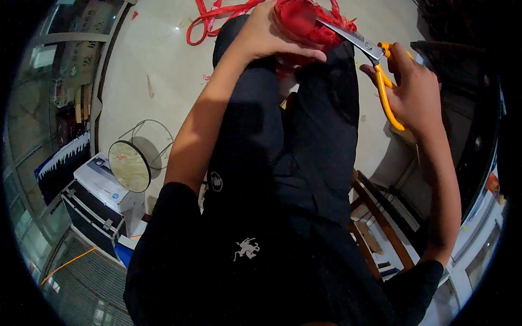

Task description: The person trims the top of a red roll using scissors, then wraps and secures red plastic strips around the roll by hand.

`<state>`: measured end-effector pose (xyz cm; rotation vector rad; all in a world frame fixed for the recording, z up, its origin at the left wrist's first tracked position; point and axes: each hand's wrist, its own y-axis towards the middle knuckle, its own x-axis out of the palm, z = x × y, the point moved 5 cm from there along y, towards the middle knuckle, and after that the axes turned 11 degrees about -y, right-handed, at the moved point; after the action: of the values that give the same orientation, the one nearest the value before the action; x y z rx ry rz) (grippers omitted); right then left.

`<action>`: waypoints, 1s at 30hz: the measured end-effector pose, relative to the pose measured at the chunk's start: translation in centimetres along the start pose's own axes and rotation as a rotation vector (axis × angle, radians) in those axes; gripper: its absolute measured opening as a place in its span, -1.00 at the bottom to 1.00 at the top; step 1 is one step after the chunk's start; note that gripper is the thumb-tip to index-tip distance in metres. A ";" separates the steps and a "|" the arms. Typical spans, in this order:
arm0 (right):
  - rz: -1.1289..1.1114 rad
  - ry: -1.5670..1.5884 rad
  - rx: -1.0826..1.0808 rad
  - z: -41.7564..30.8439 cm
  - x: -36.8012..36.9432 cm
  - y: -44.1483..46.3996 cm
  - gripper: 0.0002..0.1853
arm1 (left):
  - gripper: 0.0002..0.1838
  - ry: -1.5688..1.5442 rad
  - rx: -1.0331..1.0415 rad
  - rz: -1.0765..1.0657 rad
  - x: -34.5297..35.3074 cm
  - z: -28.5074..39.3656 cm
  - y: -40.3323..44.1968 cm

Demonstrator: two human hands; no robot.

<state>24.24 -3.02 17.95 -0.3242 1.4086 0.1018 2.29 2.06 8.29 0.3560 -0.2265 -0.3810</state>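
At the top of the view, my left hand [266,35] is wrapped round a red bundle [296,24] that looks like rolled ribbon or film; its exact kind is unclear. My right hand [410,87] grips a pair of scissors [389,98] with yellow handles. The metal blades point up and left, and their tips reach the red bundle. Whether the blades are cutting into it cannot be made out. Loose red strips [202,27] trail from near the bundle onto the floor on the left. Both hands are above my knees in black trousers [247,108].
A small round-topped stool [129,165] stands on the pale floor [147,65] at left. Beside it, a white box [100,176] rests on a black hard case [89,214]. Brown wooden bars [383,223] are low right. Dark furniture lines the right side.
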 end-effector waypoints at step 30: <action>-0.050 -0.042 -0.119 -0.4 -0.4 -0.7 -0.18 | -0.23 -0.019 -0.003 0.027 1.6 -0.6 -2.4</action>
<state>23.96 -3.70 18.43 -0.4527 1.3545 0.1509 3.12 -0.53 7.08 0.3457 -0.2492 -0.3579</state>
